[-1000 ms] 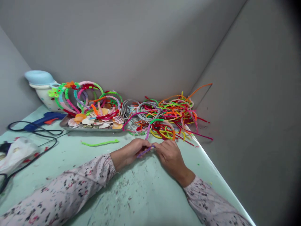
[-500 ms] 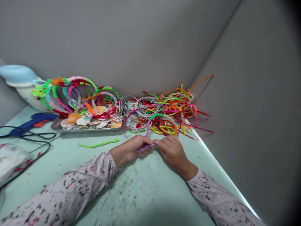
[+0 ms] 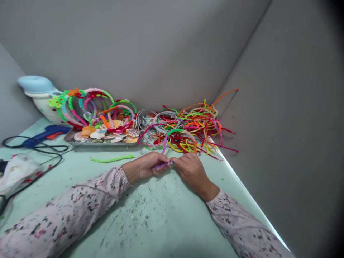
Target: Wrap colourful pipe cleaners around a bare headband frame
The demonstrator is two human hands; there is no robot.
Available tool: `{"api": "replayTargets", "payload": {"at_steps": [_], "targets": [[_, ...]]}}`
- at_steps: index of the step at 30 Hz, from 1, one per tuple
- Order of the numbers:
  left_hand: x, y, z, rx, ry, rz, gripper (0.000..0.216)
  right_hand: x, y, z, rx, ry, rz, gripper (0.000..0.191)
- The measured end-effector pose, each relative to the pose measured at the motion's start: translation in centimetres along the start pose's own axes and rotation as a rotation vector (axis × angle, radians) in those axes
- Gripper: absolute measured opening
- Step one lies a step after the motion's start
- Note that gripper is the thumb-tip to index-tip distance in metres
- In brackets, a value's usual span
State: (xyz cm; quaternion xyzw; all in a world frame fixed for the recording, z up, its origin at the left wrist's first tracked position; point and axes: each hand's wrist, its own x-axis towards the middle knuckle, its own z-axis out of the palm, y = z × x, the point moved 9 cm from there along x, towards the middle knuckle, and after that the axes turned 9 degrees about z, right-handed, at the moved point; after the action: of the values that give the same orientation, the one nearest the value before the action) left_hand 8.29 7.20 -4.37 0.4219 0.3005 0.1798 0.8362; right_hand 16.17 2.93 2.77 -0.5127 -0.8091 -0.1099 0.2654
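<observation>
Gripping the thin, purple, fuzzy pipe-cleaner stem just below the frame's centre, I pinch its length with my left hand and its tip with my right hand. Step in hand: apparently twisting; the next move likely calls for steady finger pressure.

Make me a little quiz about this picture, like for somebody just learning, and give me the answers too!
1. True or false: the shells lie in the metal tray.
2. Pick one: what lies on the table to the left of the tray? A) a hammer B) a blue glue gun C) a spoon
3. Fill in: the left hand and right hand pinch a ____ fuzzy strip.

Key: 1. True. 2. B. 3. Purple.
</observation>
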Motion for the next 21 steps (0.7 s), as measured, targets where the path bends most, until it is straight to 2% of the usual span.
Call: {"api": "replayTargets", "payload": {"at_steps": [3, 7, 9, 16, 21], "targets": [[-0.2, 0.8, -0.3, -0.001, 0.088, 0.083, 0.016, 0.0, 0.6, 0.1, 0.013, 0.003, 0.028, 0.023], [-0.2, 1.4, -0.4, -0.074, 0.112, 0.163, 0.013, 0.1, 1.3, 0.1, 0.055, 0.016, 0.089, 0.022], [-0.1, 1.9, -0.7, -0.039, 0.122, 0.243, 0.011, 0.1, 1.7, 0.1, 0.076, 0.028, 0.120, 0.023], [-0.6, 3.7, -1.1, 0.457, 0.244, 0.567, 0.022, 0.0, 1.9, 0.4, 0.084, 0.020, 0.132, 0.023], [-1.6, 4.7, -0.7, 0.665, 0.316, 0.690, 0.020, 0.1, 1.8, 0.7, 0.107, -0.012, 0.132, 0.023]]}}
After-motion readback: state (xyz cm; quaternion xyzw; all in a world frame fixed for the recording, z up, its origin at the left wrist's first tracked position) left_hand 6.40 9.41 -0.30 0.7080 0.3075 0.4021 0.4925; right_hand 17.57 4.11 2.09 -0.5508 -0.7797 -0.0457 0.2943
